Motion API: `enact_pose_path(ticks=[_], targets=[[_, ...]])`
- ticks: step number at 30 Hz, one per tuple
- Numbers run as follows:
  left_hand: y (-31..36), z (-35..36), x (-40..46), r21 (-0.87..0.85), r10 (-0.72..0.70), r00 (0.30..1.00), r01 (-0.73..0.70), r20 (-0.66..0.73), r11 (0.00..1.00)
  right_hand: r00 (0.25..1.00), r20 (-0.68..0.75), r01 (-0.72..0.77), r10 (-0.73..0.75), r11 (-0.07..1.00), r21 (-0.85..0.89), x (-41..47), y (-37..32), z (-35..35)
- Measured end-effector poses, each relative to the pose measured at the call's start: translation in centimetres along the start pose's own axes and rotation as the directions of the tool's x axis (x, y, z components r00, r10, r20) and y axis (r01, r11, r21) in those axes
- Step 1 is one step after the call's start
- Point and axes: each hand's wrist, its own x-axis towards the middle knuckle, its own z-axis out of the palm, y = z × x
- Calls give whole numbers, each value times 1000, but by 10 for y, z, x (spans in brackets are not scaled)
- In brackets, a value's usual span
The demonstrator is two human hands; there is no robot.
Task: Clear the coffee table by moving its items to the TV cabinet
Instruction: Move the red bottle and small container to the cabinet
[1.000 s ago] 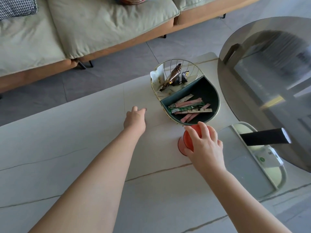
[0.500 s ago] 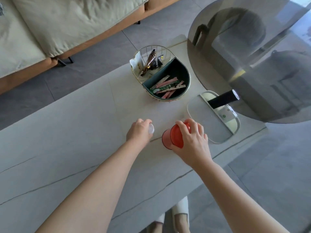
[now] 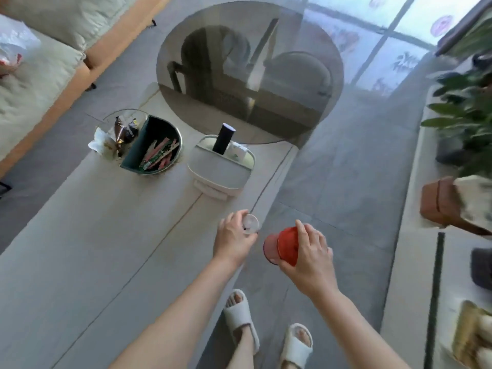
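Note:
My right hand grips a red cup tipped on its side, held in the air over the floor just past the pale coffee table's edge. My left hand holds a small clear cup near that same edge. On the table stand a round wire snack basket with a dark green half full of sachets, and a white tray carrying a black cylinder. The light TV cabinet runs along the right side.
A round smoked-glass table top overlaps the coffee table's far end. A sofa stands at the left. On the cabinet sit a potted plant, a brown box and other items. My slippered feet stand on the grey floor.
My view has swung right toward the cabinet. Both hands have lifted their cups off the table and carried them right, past the table's edge.

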Motion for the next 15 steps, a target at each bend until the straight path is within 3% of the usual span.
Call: enact_pose_path(ticks=[8,15], targets=[[88,92,-68,39,299,926,-316,232,948,953,-128,-254,275,954,161,-99,130,-24],[140,182,-163,15,409,804,-459,431,888,879,-173,-391,443,880,268,-213,238,-17]])
